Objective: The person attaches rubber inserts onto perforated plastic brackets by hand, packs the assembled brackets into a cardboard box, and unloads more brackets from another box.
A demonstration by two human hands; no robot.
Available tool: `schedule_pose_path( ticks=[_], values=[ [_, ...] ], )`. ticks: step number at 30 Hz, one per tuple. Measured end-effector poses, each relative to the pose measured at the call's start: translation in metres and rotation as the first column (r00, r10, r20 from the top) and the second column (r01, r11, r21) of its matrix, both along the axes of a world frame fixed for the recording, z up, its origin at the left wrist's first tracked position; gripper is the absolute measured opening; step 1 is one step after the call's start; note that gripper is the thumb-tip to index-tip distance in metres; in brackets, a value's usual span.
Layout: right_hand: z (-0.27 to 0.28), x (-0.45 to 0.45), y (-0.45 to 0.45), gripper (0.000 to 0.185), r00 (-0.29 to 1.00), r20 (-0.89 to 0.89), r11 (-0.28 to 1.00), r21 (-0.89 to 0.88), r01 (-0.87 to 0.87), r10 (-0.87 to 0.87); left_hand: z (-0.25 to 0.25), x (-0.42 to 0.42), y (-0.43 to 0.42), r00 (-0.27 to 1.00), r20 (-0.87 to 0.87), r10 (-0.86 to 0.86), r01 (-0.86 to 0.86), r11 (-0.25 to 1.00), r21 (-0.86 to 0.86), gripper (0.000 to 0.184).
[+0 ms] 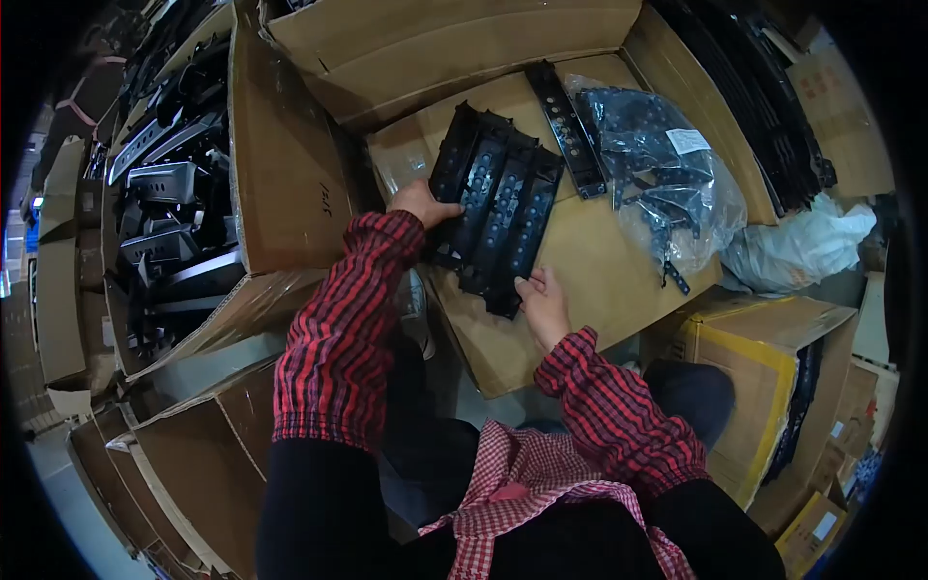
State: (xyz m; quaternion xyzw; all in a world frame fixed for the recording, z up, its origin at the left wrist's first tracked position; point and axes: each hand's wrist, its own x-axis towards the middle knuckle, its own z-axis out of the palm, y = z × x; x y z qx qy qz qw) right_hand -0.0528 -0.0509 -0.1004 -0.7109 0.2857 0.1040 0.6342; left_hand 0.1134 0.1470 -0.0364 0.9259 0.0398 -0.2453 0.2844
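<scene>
Several long black plastic strips (498, 198) with rows of round holes lie side by side on brown cardboard in front of me. My left hand (422, 205) grips their left edge, its thumb on top and its other fingers partly hidden. At the lower right end, my right hand (543, 307) pinches the tip of one strip between thumb and fingers. A separate black strip (567, 130) lies just beyond the group. Beside it is a clear plastic bag (667, 159) with a white label and dark parts inside.
On the left stands a cardboard box (282, 145) of black plastic parts (164, 184). Long black pieces (754, 97) are stacked at the upper right, above a whitish plastic bag (802, 246). A yellow-taped carton (744, 387) is at my right knee; open cartons (198, 459) sit lower left.
</scene>
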Motion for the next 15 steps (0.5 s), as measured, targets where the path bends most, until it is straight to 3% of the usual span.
schedule_pose_path(
  ticks=[1,5,7,8,9,11,12,14,15],
  values=[
    [0.005,-0.005,0.0,0.038,1.0,-0.008,0.998,-0.066,0.002,-0.002,-0.002,-0.012,-0.001,1.0,0.008,-0.011,0.011,1.0,0.01,0.068],
    [0.024,-0.012,-0.009,0.031,0.999,-0.022,0.998,-0.033,-0.046,0.045,-0.003,-0.054,-0.002,0.993,0.036,0.116,-0.116,0.993,0.013,0.07],
    [0.015,-0.011,-0.014,0.032,0.995,0.023,0.989,-0.114,-0.099,0.102,-0.026,-0.063,0.004,0.978,0.039,0.203,-0.197,0.972,-0.13,0.07],
    [0.0,-0.008,-0.018,0.028,0.994,-0.047,0.994,0.039,-0.098,0.1,-0.037,-0.065,0.008,0.967,0.001,0.253,-0.245,0.937,-0.248,0.066],
    [0.0,-0.008,-0.025,0.028,0.994,-0.042,0.994,0.041,-0.096,0.098,-0.034,-0.068,0.007,0.968,0.006,0.251,-0.242,0.938,-0.247,0.066],
    [-0.005,-0.008,-0.032,0.023,0.999,0.035,0.944,0.331,0.015,-0.029,-0.032,-0.076,0.006,0.932,-0.201,0.301,-0.359,0.836,-0.414,0.06],
    [0.006,-0.008,-0.032,0.022,0.99,0.114,0.922,0.385,0.034,-0.084,-0.027,-0.082,0.003,0.93,-0.203,0.308,-0.366,0.834,-0.413,0.06],
    [0.021,-0.004,-0.032,0.022,0.985,0.096,0.891,0.445,0.088,-0.145,-0.016,-0.09,-0.005,0.83,-0.33,0.45,-0.557,0.623,-0.549,0.047],
    [0.025,-0.002,-0.032,0.023,0.974,0.074,0.853,0.502,0.147,-0.212,-0.022,-0.089,-0.003,0.83,-0.334,0.447,-0.557,0.624,-0.548,0.047]
  ],
)
